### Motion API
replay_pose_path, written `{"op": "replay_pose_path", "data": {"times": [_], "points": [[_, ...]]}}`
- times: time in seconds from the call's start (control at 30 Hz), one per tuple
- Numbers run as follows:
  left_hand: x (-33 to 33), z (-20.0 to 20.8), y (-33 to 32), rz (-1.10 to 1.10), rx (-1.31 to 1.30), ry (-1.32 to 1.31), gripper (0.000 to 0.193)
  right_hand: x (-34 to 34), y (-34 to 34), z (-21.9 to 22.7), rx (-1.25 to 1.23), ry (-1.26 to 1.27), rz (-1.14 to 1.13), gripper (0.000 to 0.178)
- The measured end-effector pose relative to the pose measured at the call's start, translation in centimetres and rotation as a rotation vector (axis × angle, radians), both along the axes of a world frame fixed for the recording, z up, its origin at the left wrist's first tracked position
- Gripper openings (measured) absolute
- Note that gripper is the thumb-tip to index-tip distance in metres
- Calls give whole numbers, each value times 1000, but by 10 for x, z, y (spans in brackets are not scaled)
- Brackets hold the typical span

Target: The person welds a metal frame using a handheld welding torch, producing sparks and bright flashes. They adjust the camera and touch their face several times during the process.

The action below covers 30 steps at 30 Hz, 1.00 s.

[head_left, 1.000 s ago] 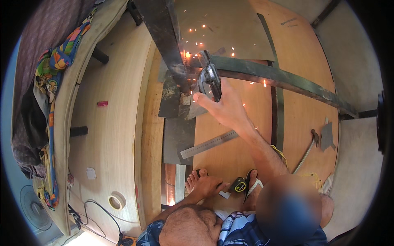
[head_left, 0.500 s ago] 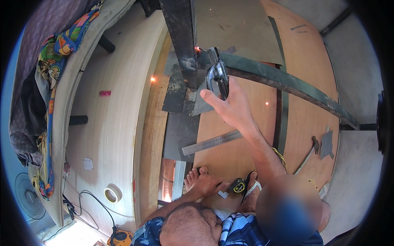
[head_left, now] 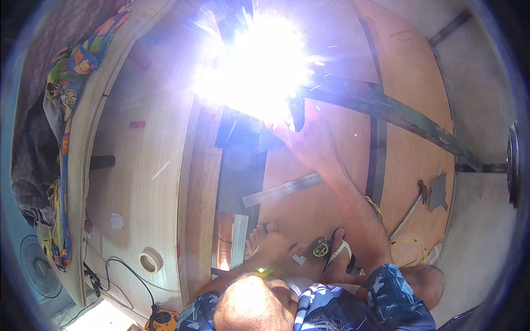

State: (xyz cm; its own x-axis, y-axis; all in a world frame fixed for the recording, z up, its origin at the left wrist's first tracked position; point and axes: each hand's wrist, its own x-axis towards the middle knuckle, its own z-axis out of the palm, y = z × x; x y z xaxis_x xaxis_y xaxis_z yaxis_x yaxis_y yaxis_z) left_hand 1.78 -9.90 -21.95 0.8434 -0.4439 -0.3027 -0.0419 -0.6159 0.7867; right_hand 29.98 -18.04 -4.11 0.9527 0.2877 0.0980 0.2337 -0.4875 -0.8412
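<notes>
My right hand (head_left: 308, 138) is closed round a black welding electrode holder (head_left: 298, 115), reaching up from the lower right. A blinding white-blue arc glare (head_left: 262, 66) covers the holder's front end, the rod and the joint where an upright dark post meets a dark metal beam (head_left: 386, 107). Small sparks fly off to the right of the glare. Dark sheet pieces (head_left: 237, 171) lie below it, partly washed out by the light. My left hand is outside the picture.
A steel ruler (head_left: 281, 190) lies below my forearm. By my feet is a tape measure (head_left: 319, 247). A hammer (head_left: 411, 209) and a grey plate (head_left: 438, 192) rest at right. At left are a tape roll (head_left: 150, 260), a black cable (head_left: 135, 276) and a cloth-draped edge (head_left: 66, 138).
The small red glow at the joint has become a bright arc with sparks, hiding the post's lower part and the holder's front. My right hand stays nearly in place.
</notes>
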Motion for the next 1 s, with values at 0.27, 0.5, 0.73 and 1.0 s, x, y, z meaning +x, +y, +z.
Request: {"op": "replay_pose_path", "data": {"times": [0.27, 0.5, 0.73, 1.0], "points": [[0, -7, -3, -46, 31, -46, 47, -3, -5, -1, 126, 185, -95, 54], [1, -6, -2, -48, 30, -81, 47, -3, -3, -4, 129, 171, -92, 62], [1, -3, -2, -99, 76, -91, 41, -3, -3, -4, 135, 142, -74, 63], [-2, -7, 7, -59, -112, -112, 40, -3, -1, -8, 110, 180, -78, 57]]}}
